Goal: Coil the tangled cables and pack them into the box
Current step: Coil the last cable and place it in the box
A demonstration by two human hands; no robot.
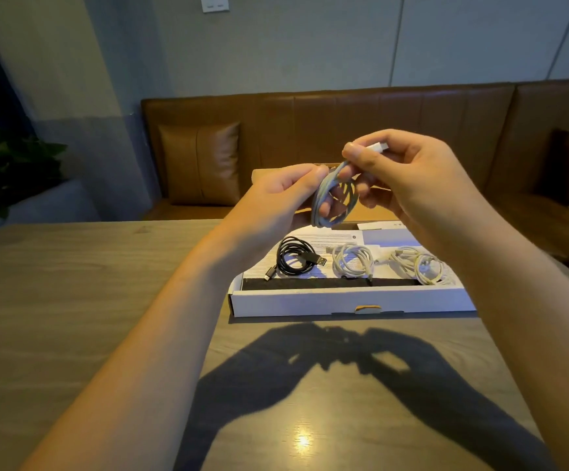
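A grey cable [320, 202], wound into a small coil, is held up in the air above the box. My left hand [286, 195] grips the coil's left side. My right hand [408, 175] pinches the cable's white plug end at the top of the coil. Below lies a flat white box [344, 300], open on the wooden table. Inside it rest a coiled black cable [295, 258] at the left, a coiled white cable [351, 261] in the middle and another coiled white cable [422, 265] at the right.
The box's open lid [262, 176] stands behind my hands. A brown leather bench [395, 130] with a cushion [201, 161] runs along the far side of the table. A plant [4, 164] sits at the far left. Wooden table surface [89, 283] spreads left of the box.
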